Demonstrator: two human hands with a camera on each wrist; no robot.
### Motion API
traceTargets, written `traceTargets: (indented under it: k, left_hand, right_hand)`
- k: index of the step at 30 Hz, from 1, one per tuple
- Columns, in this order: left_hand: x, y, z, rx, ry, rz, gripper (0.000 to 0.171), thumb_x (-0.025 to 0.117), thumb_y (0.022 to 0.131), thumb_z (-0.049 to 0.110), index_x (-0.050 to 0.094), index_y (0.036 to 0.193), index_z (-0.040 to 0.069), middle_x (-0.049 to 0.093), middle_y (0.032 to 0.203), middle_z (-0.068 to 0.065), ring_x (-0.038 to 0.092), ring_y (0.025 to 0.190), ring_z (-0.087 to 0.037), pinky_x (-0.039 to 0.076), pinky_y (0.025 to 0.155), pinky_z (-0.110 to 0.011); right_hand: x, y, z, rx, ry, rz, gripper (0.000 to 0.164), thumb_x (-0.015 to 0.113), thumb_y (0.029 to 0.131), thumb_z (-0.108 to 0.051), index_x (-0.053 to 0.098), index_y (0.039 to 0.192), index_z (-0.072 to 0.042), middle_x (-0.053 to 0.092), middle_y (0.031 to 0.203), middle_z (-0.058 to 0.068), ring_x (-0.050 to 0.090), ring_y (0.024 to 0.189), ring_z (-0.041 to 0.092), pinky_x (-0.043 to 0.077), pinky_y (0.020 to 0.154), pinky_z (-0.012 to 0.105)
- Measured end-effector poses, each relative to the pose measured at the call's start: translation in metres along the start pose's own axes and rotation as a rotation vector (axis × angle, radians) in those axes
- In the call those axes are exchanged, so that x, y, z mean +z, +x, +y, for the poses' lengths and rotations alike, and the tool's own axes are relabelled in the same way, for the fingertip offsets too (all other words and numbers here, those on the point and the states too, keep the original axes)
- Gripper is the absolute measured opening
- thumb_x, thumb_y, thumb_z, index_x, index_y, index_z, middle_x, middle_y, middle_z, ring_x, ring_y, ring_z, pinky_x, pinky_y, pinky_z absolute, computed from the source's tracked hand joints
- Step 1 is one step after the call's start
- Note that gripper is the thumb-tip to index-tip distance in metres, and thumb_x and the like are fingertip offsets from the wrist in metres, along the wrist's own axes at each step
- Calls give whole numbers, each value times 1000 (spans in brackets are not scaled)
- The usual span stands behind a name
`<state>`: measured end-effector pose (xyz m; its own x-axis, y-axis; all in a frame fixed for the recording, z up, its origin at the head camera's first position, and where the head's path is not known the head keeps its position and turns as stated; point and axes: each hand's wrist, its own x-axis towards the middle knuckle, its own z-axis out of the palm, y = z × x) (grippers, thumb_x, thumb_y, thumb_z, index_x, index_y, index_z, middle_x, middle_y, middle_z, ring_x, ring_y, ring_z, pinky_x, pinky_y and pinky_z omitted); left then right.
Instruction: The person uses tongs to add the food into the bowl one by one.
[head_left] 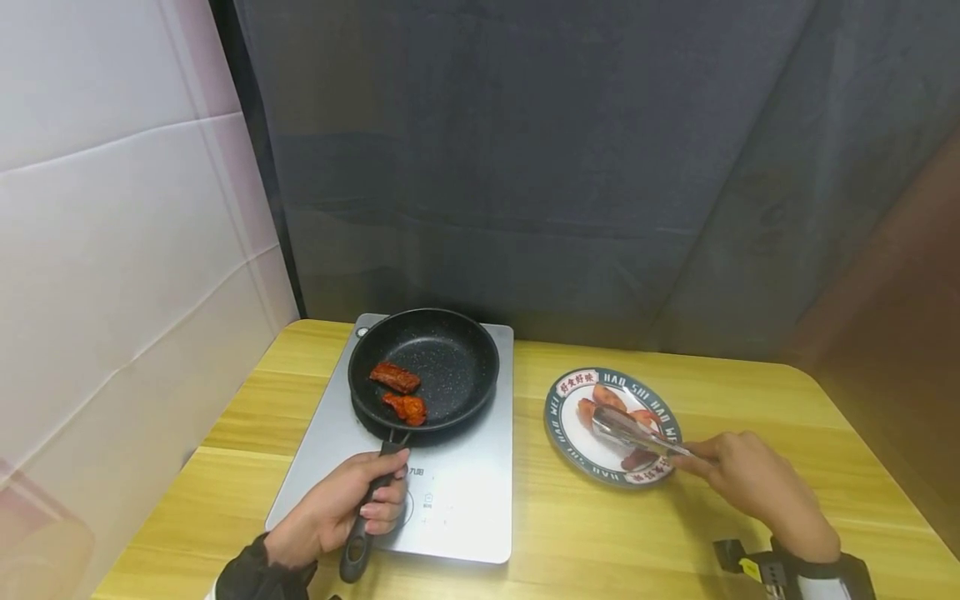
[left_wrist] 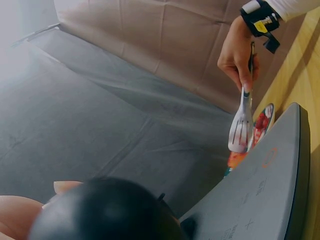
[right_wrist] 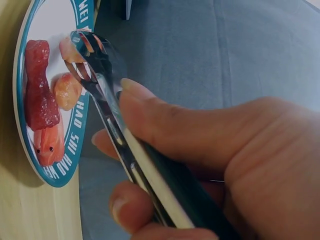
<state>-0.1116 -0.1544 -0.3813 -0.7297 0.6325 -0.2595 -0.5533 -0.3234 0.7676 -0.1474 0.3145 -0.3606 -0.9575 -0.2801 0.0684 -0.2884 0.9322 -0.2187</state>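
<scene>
My left hand [head_left: 336, 507] grips the black handle [head_left: 355, 553] of a speckled frying pan [head_left: 459, 367]. Two reddish-brown pieces of cooked meat, a flat one [head_left: 395, 377] and a knobbly one [head_left: 406, 408], lie in the pan's left half. Over a plate [head_left: 556, 418] with a lettered green-grey rim, my right hand [head_left: 761, 479] holds metal tongs [head_left: 633, 431]. In the right wrist view, the slotted tong ends are at a pale orange piece of food [right_wrist: 69, 49]. A dark red strip of meat [right_wrist: 40, 85], a yellowish piece [right_wrist: 67, 91] and a pink piece [right_wrist: 49, 147] lie beside it.
Beneath the pan is a flat silver induction cooker [head_left: 468, 517] on the wooden table [head_left: 577, 550]. A dark grey curtain [head_left: 487, 167] hangs behind, with a white panel [head_left: 127, 250] at left and a brownish one [head_left: 900, 317] at right.
</scene>
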Motion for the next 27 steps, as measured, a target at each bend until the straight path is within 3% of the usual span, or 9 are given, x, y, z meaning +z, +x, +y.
traceTargets:
  k: [9, 15, 19, 22, 25, 27]
  left_hand:
    - [0, 0, 0, 6, 12, 21, 24, 36, 105, 24, 36, 85, 9, 32, 61, 7, 34, 43, 0, 30, 39, -15]
    - [-1, 1, -1, 9, 18, 24, 26, 38, 104, 24, 37, 83, 9, 33, 61, 7, 33, 42, 0, 30, 39, -15]
    - [-1, 2, -2, 8, 25, 16, 27, 37, 104, 24, 38, 82, 10, 33, 60, 8, 34, 42, 1, 30, 39, -15]
    - [-1, 2, -2, 13, 24, 15, 26, 36, 104, 24, 38, 82, 10, 33, 60, 8, 34, 42, 1, 30, 39, -15]
    - [-1, 2, -2, 15, 18, 23, 26, 37, 104, 24, 38, 82, 9, 33, 60, 7, 34, 42, 0, 30, 38, -15]
    - [-1, 2, -2, 17, 17, 30, 26, 38, 104, 24, 38, 82, 9, 33, 60, 7, 34, 42, 0, 30, 38, -15]
  right_hand:
    - [-8, 0, -6, -55, 1, 48, 30, 67, 89, -36, 75, 102, -10, 35, 52, -8, 33, 50, 8, 29, 45, 25]
    - [-12, 0, -17, -83, 57, 64, 27, 67, 89, -35, 75, 103, -13, 38, 50, -14, 36, 47, 3, 33, 47, 24]
    - [-16, 5, -33, -175, 132, 95, 10, 68, 89, -33, 77, 92, -30, 34, 49, -20, 34, 45, -1, 33, 44, 21]
    - [-21, 13, -46, -267, 163, 134, 12, 69, 88, -29, 76, 82, -37, 46, 54, -26, 26, 46, -4, 29, 42, 19]
    - [-26, 21, -59, -291, 204, 122, 9, 70, 88, -28, 78, 91, -26, 58, 61, -29, 30, 47, -5, 28, 41, 20]
    - [-29, 27, -67, -287, 236, 87, 19, 69, 89, -29, 76, 99, -15, 61, 63, -28, 42, 47, -7, 30, 41, 21]
